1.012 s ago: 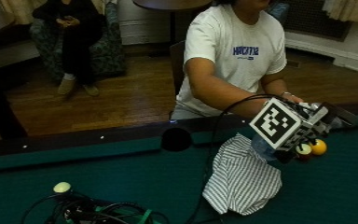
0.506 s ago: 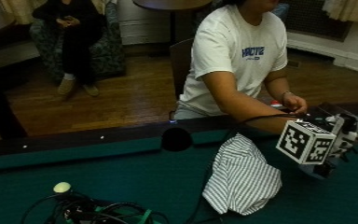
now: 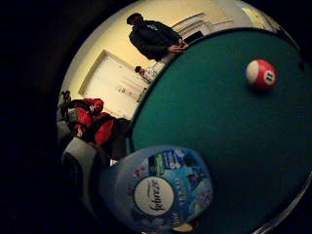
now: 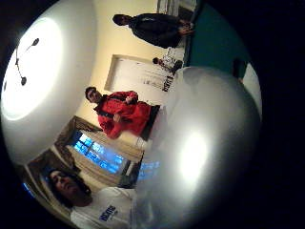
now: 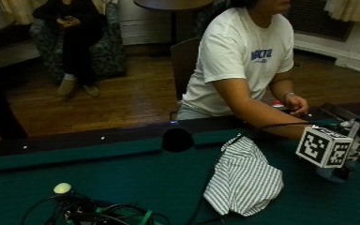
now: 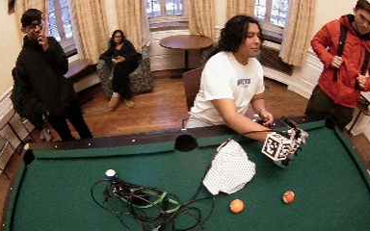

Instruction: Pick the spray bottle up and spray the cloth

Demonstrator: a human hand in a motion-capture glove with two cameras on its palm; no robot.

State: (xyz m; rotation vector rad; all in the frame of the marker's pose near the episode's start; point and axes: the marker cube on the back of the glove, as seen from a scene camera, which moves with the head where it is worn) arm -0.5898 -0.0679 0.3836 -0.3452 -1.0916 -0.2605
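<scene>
A striped white cloth (image 5: 245, 178) lies crumpled on the green felt in front of the person. To its right, my gloved right hand (image 5: 357, 142) grips the spray bottle (image 5: 334, 174), whose pale base shows low over the felt; whether it touches the felt I cannot tell. In the wide view the hand (image 6: 293, 140) is to the right of the cloth (image 6: 230, 168), apart from it. The bottle's blue Febreze label (image 3: 157, 194) is close to the palm, and its pale body (image 4: 205, 152) fills the thumb side view.
An orange ball (image 6: 236, 205) and a red striped ball (image 6: 288, 197) lie near the pool table's front edge, the red one (image 3: 261, 74) beyond the bottle. A tangle of cables (image 6: 146, 202) sits left of the cloth. The bare left hand (image 5: 295, 104) rests on the rail.
My hand with the bottle has moved right and a little lower, from over the cloth's upper edge to beside it. The cloth has not moved.
</scene>
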